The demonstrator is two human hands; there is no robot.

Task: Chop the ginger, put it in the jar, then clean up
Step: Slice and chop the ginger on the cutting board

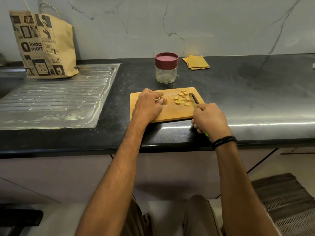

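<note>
While left hand (148, 106) pinches ginger stub (164, 100) on board (172, 113), right hand (208, 119) grips knife (194, 104).

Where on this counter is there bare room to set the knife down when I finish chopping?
Widest: the black counter right of the cutting board, in front of the yellow cloth. Also the ribbed drainboard in front of the paper bag. Crowded: the jar stands behind the board, and ginger slices cover the board's right part.
</note>
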